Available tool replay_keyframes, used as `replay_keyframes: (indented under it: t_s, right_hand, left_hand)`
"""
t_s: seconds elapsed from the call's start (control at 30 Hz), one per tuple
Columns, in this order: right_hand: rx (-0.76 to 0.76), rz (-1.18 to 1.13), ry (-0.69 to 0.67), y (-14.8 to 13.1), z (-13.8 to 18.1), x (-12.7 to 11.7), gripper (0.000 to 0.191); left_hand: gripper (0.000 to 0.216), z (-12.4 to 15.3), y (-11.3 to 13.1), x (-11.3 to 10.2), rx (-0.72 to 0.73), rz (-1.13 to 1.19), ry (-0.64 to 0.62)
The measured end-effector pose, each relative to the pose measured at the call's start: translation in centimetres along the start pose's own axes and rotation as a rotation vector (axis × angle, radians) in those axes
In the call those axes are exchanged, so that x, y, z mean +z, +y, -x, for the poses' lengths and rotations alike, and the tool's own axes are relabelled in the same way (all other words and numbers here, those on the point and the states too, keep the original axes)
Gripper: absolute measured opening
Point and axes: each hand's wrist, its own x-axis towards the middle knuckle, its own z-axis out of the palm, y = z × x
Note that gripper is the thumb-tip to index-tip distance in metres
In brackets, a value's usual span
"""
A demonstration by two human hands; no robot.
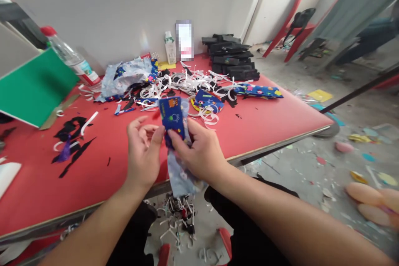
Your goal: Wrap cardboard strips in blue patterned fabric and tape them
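Observation:
A dark-blue printed fabric piece (172,113) with cartoon figures is held above the near edge of the red table. Its pale blue-grey reverse side (181,176) hangs down below. My right hand (199,145) grips it from the right, thumb pressed on the printed face. On the other side is my left hand (144,149), fingers loosely curled and apart, its thumb tip at the fabric's left edge. Just beyond the hands lies another blue printed piece (208,100). White strip offcuts (183,81) are heaped behind it.
A pile of printed fabric (124,77) and a plastic bottle (82,68) stand at the back left, near a green board (39,87). Stacked black pieces (232,60), a carton (170,48) and a blurred phone (184,39) line the wall. Scraps litter the floor.

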Motion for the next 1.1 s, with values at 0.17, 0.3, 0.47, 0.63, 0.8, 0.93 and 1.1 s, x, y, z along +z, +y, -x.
replay_keyframes:
  t_s: [0.17, 0.3, 0.47, 0.63, 0.8, 0.93, 1.1]
  right_hand:
    - [-0.230, 0.387, -0.078, -0.6, 0.5, 0.1, 0.029]
    - [-0.395, 0.206, -0.211, -0.3, 0.7, -0.3, 0.036]
    - [-0.147, -0.166, -0.021, 1.4, -0.9, -1.0, 0.062]
    - [0.028, -0.471, -0.066, 2.0, -2.4, -1.8, 0.047]
    - [0.230, -0.591, 0.118, 1.9, -2.9, -2.4, 0.050]
    - [0.353, -0.718, -0.106, 1.6, -2.2, -2.0, 0.088]
    - [0.156, -0.448, -0.177, 1.6, -2.3, -2.4, 0.028]
  left_hand:
    - [0.054, 2.1, 0.0, 0.8, -0.232, 0.176, -0.300]
    - [0.044, 0.4, 0.8, 0.3, -0.406, 0.302, -0.026]
    - [0.039, -0.7, 1.0, -1.3, -0.440, 0.195, -0.138]
    - [0.036, 0.6, 1.0, -1.4, -0.544, 0.167, -0.447]
    - [0.031, 0.6, 1.7, -0.7, -0.484, 0.162, -0.337]
    - [0.035, 0.3, 2.2, -0.2, -0.586, 0.341, -0.210]
    - [0.029, 0.1, 1.7, -1.1, -0.594, 0.238, -0.317]
